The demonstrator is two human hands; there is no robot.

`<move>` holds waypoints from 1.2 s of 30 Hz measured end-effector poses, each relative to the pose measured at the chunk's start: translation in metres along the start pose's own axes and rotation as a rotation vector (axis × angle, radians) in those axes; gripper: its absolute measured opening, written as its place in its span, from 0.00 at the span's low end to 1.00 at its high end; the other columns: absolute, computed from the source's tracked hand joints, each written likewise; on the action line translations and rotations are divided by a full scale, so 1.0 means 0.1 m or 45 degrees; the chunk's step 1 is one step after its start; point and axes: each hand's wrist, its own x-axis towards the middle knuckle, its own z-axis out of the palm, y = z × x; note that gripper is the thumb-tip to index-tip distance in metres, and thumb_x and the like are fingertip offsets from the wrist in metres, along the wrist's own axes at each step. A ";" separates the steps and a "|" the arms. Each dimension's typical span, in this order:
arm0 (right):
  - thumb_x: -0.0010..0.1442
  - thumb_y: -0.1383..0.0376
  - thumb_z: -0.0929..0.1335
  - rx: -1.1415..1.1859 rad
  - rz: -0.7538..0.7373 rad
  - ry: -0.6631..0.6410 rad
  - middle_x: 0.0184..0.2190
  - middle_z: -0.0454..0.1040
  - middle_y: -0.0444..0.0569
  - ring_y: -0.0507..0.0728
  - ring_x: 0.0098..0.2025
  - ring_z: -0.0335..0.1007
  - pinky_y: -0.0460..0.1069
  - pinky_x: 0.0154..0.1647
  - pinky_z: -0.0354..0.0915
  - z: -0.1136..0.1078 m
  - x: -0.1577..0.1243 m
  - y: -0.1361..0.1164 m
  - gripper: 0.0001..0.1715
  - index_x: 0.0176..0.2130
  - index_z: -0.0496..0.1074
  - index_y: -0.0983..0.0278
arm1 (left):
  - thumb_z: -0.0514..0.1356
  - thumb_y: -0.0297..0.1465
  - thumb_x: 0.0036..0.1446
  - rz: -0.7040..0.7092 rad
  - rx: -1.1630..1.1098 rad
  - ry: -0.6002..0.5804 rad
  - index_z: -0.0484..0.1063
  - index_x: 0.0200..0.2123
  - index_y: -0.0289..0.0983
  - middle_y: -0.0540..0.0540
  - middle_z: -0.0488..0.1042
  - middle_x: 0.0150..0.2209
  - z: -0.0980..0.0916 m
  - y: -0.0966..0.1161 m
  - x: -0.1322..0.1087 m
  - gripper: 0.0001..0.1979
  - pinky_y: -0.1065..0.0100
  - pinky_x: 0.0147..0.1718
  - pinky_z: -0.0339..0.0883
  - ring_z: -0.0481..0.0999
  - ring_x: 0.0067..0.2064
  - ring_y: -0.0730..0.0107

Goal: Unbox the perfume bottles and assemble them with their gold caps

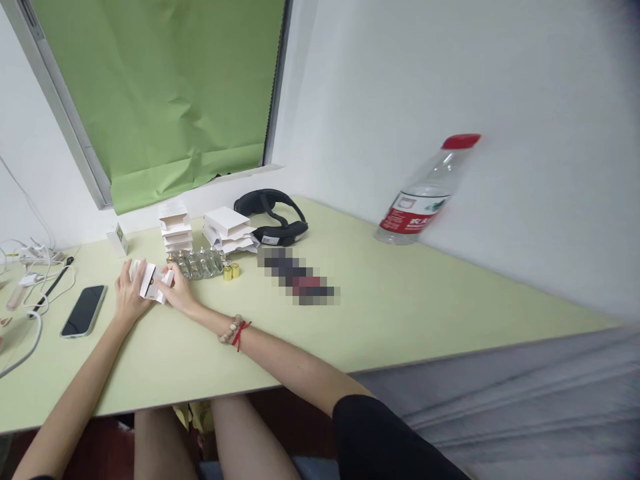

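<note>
Between my hands is a small white box (148, 281) with a dark mark on it, held just above the table. My left hand (129, 291) grips its left side. The fingers of my right hand (176, 288) close on its right side, by what looks like a flap. Just beyond my right hand stand several clear glass bottles (203, 263) in a close group. Two gold caps (231, 271) sit at the right of the bottles. Behind them rise a stack of white boxes (176, 230) and a looser pile of white cartons (229, 227).
A phone (84, 311) lies left of my hands, near white cables (43, 273). One white box (117, 239) stands at the back. A black headset (275, 217) rests behind a blurred patch (300, 277). A red-capped water bottle (425, 193) stands by the right wall.
</note>
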 end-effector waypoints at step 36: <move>0.63 0.68 0.66 0.031 0.649 -0.416 0.14 0.67 0.36 0.47 0.16 0.69 0.38 0.13 0.62 -0.03 -0.08 -0.14 0.19 0.23 0.59 0.64 | 0.43 0.36 0.65 0.096 -0.163 -0.430 0.64 0.56 0.39 0.40 0.68 0.57 -0.13 0.09 0.03 0.21 0.52 0.59 0.53 0.64 0.61 0.57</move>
